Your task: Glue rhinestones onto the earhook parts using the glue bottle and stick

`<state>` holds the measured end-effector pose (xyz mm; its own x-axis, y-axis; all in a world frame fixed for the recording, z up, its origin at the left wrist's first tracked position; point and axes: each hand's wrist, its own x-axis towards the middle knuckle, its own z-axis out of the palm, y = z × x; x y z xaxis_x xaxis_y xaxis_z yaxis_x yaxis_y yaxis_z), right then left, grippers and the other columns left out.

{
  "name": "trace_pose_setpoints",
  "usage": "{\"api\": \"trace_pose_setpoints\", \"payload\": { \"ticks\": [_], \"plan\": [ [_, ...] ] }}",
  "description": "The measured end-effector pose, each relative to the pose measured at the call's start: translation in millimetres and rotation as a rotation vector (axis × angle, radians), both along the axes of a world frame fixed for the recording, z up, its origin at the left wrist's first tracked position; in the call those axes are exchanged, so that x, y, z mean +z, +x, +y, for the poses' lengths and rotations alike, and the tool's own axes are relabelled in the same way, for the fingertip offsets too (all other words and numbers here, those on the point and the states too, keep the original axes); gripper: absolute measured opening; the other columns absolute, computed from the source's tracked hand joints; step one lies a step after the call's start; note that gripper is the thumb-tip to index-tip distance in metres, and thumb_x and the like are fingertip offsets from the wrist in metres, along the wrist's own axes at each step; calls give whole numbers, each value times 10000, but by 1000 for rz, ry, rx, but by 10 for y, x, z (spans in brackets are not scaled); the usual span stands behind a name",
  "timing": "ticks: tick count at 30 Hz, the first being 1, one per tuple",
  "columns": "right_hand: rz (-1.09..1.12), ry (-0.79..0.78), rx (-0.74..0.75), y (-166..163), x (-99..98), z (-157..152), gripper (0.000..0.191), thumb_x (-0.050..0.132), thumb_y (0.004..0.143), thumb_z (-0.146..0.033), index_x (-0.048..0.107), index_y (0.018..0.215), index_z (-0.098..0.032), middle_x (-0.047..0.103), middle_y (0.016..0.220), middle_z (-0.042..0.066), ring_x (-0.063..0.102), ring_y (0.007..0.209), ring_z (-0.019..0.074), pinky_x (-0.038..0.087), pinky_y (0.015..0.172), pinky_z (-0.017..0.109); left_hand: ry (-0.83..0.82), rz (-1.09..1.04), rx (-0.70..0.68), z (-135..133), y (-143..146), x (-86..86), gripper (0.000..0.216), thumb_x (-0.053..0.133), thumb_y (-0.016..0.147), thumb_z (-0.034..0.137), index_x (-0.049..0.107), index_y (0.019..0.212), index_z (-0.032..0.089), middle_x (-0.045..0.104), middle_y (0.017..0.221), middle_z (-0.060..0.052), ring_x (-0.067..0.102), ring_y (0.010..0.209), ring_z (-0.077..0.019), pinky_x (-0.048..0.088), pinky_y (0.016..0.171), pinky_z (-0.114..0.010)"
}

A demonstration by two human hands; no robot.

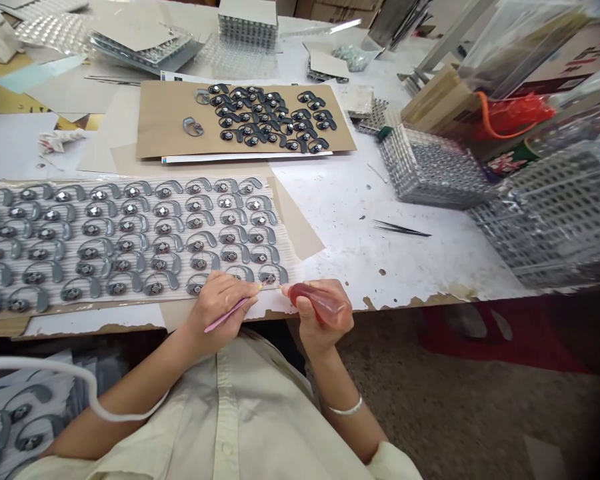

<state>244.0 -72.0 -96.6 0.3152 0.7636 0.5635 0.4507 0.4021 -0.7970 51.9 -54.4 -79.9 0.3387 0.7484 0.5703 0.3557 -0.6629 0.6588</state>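
Note:
My left hand (220,303) is closed round a thin pink stick (230,313), whose tip points right toward the nozzle of a small reddish squeeze bottle (317,301). My right hand (323,323) grips that bottle at the table's front edge. Just above my hands lies a ribbed board (290,263) carrying rows of several grey ear-hook parts (130,233) with shiny round centres. The nearest part (274,273) sits at the board's lower right corner.
A brown cardboard sheet (165,127) further back holds a pile of dark ear-hook parts (265,117). Black tweezers (400,229) lie on the white tabletop to the right. Clear grid trays (430,167) stack at right, more trays at the back. More grey parts (15,420) sit below left.

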Motion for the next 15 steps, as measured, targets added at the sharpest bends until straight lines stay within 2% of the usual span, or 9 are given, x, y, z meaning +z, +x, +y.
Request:
{"api": "trace_pose_setpoints", "payload": {
  "ticks": [9, 15],
  "plan": [
    [-51, 16, -38, -9, -19, 4, 248, 693, 745, -408, 609, 844, -197, 653, 744, 15, 619, 641, 164, 521, 588, 334, 16, 8, 26, 4, -12, -29, 131, 583, 880, 153, 620, 997, 197, 726, 904, -54, 657, 755, -156, 426, 726, -319],
    [-61, 42, -25, -4, -31, 7, 239, 708, 739, -376, 613, 861, -194, 650, 752, 13, 619, 645, 159, 521, 598, 330, 7, 9, 29, 12, -14, -16, 112, 589, 885, 161, 632, 982, 198, 731, 905, -49, 659, 756, -151, 420, 730, -322]
  ]
}}
